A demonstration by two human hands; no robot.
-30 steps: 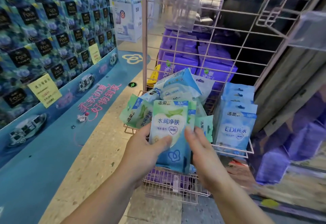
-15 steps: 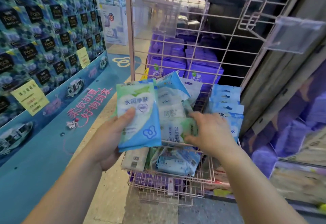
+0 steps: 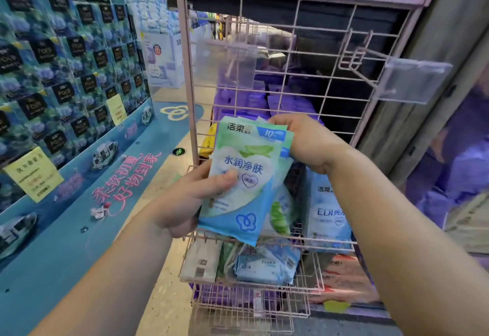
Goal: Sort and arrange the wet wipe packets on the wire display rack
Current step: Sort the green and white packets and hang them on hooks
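A pink wire display rack (image 3: 328, 92) stands in front of me. I hold a stack of green-and-blue wet wipe packets (image 3: 243, 155) upright in front of its upper basket. My left hand (image 3: 195, 198) grips the stack's lower left side, thumb across the front packet. My right hand (image 3: 307, 142) clasps the stack's top right corner from behind. Blue EDI packets (image 3: 328, 211) stand upright at the basket's right. Under them, the lower basket (image 3: 309, 274) holds more packets (image 3: 264, 264) lying jumbled.
A tall display wall of blue tissue packs (image 3: 66, 71) runs along the left, with a yellow price tag (image 3: 31, 174). Two empty hooks with clear tag holders (image 3: 415, 84) stick out of the rack's grid. Purple packs (image 3: 264, 102) sit behind the rack.
My right hand has come up out of the basket and joined the stack at its top. The stack has shifted right, in front of the basket. My view has tilted up.
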